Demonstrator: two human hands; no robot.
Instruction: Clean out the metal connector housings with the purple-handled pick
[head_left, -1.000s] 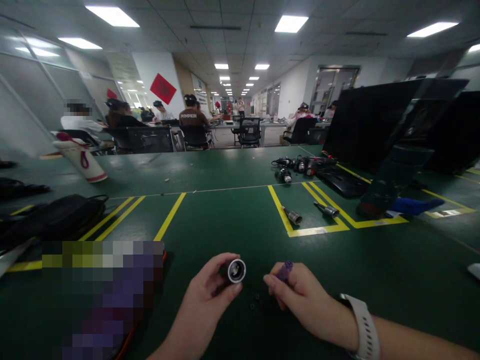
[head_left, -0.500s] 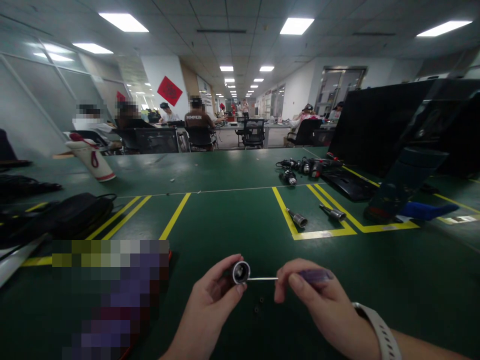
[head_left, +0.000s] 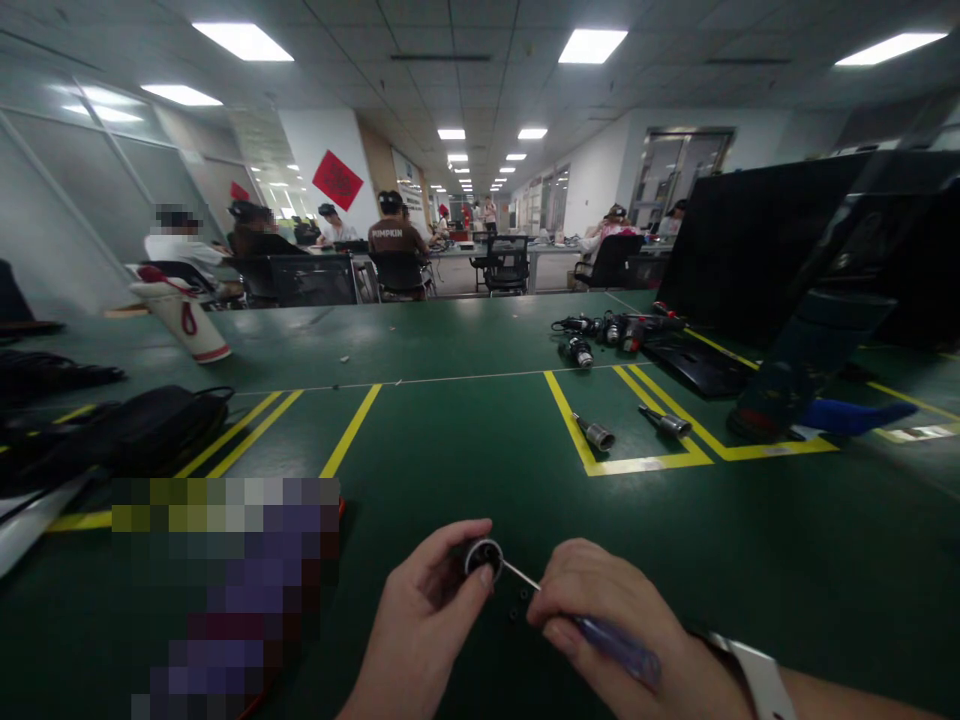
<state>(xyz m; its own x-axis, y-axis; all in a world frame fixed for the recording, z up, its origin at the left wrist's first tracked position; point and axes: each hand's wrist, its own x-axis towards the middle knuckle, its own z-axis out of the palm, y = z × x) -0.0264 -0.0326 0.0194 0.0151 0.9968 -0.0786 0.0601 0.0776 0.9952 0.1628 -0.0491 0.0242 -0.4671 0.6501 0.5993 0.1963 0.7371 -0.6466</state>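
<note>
Between the thumb and fingers of my left hand [head_left: 424,610] is a round metal cup-shaped part [head_left: 471,562], its dark hollow mouth turned toward me. My right hand [head_left: 622,610] grips a screwdriver by its translucent purple handle [head_left: 619,648]. The thin bright shaft [head_left: 522,573] slants up to the left, and its end is at the cup's mouth; how far in it reaches, I cannot tell. Below the shaft, a couple of small dark pieces [head_left: 514,614] lie on the green table, partly beside my right fingers.
Two metal parts with stems [head_left: 598,434] lie inside a yellow-taped area. Farther back are several dark cylindrical parts with cables [head_left: 579,350]. A dark tumbler [head_left: 814,370] stands right, near a black monitor [head_left: 765,260]. A blurred-out purple item [head_left: 247,600] and a black bag [head_left: 150,430] are left.
My right hand has turned, so the screwdriver handle now points down to the right and the shaft slants up to the cup's mouth. The cup has tilted slightly in my left hand.
</note>
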